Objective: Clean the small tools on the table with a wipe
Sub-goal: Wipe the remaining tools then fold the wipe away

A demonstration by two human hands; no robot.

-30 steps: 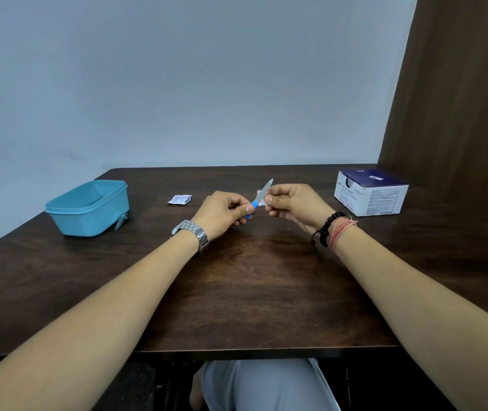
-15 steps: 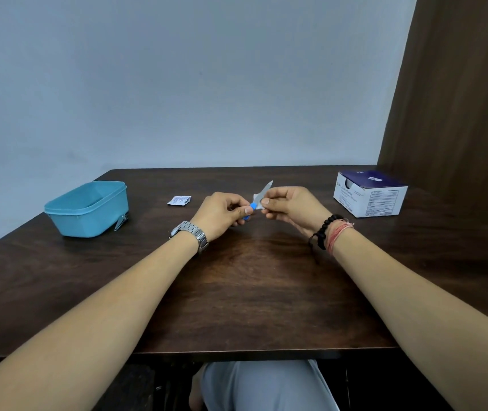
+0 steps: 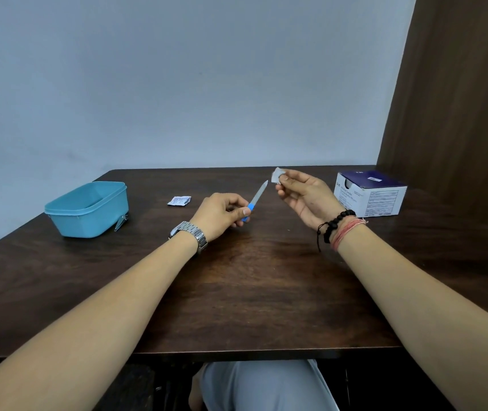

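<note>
A dark wooden table (image 3: 237, 292) fills the scene, seen from above by a person seated at its near edge, both bare forearms reaching forward. A blue tub (image 3: 88, 209) sits at the far left with a metal nail clipper (image 3: 121, 223) leaning against its right side; a white and navy box (image 3: 370, 194) sits at the far right, and a torn sachet (image 3: 179, 200) lies between, left of centre. The left hand (image 3: 222, 216) is closed, pinching the blue handle of a nail file (image 3: 257, 197), held above the table. The file's long axis slants up and to the right, its pointed tip aimed toward the right hand (image 3: 305, 194). That hand, slightly farther and higher, pinches a small folded wipe (image 3: 277, 175) between thumb and fingertips, just beyond the tip and apart from it. Judging by this, the wipe hand is nearer the blade's free end.
</note>
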